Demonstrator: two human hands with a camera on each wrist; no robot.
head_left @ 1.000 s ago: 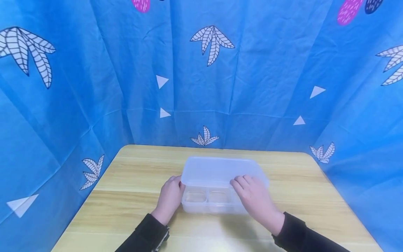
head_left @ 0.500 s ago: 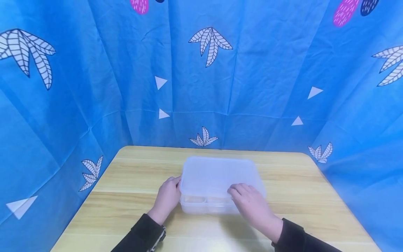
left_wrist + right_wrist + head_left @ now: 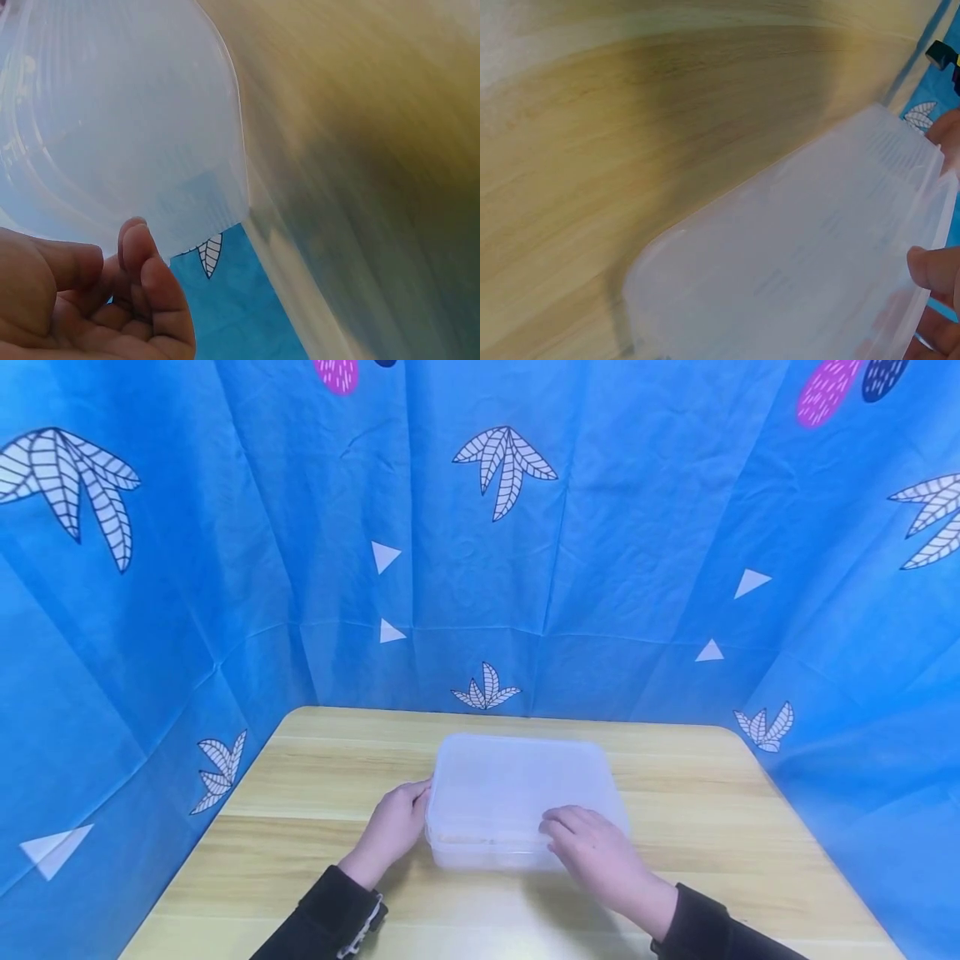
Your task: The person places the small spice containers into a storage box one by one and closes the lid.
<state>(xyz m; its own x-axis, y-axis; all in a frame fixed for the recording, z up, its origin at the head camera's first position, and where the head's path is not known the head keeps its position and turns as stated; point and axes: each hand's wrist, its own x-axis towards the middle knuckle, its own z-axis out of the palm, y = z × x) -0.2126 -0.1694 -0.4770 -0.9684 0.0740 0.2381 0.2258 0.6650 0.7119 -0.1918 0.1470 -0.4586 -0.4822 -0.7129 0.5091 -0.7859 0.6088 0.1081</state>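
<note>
Near the middle of the worktop point(image 3: 315, 764), toward its far edge, sits a translucent plastic box point(image 3: 487, 861), its lid point(image 3: 517, 777) lying over it with the front edge apparently unseated. The right hand's point(image 3: 600, 852) fingers grasp that front edge, thumb on one side; the left hand's point(image 3: 393, 822) are curled at the left end, though I cannot tell whether they grip lid, base or neither. Pushing at the front alone could leave a corner proud or spring the rear up, if the rims are misaligned; a fingertip caught between lid and wall might be nipped; an uneven shove could skid the light base backward. Bare wood gives ample room left and right, less behind, where the blue cloth point(image 3: 480, 568) hangs beyond the worktop's far edge.
</note>
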